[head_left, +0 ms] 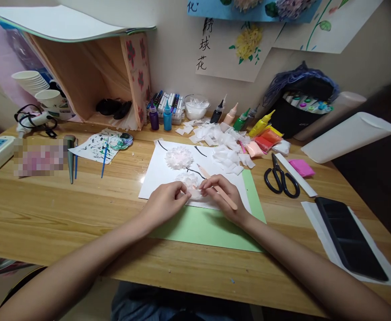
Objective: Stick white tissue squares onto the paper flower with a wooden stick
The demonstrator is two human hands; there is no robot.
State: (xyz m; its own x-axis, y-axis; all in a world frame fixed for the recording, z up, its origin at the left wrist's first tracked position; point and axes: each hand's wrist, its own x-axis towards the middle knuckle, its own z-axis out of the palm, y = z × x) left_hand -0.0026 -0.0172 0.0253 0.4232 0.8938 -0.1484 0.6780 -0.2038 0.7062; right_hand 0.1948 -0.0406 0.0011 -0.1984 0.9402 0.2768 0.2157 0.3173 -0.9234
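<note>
- The left hand (168, 196) is curled at the near left edge of the lower paper flower (187, 179), thumb and index finger drawn close together; from here I can't tell whether a scrap is pinched between them.
- The right hand (227, 191) faces it, gripping a peach-coloured pencil (228, 199) that slants through the fingers, tip pointing away from the person; its fingertips are at the flower's right side.
- That lower flower, white with a pinkish middle, lies between the 2 hands, partly hidden by their fingers.
- Just beyond the hands is the upper paper flower (179, 158), round and full, on the same white sheet (151, 178), which also carries 3 short dark strokes.
- Below both hands, a green sheet (195, 227) sticks out from under the white sheet, toward the person and to the right.
- Beyond the right hand, white paper pieces (228, 158) lie heaped, some overlapping the white sheet.
- Out to the right of the right hand are black scissors (288, 186), with a pink packet (301, 168) past them.
- Well beyond the left hand, a purple bottle (154, 118) and a blue bottle (167, 118) stand upright.
</note>
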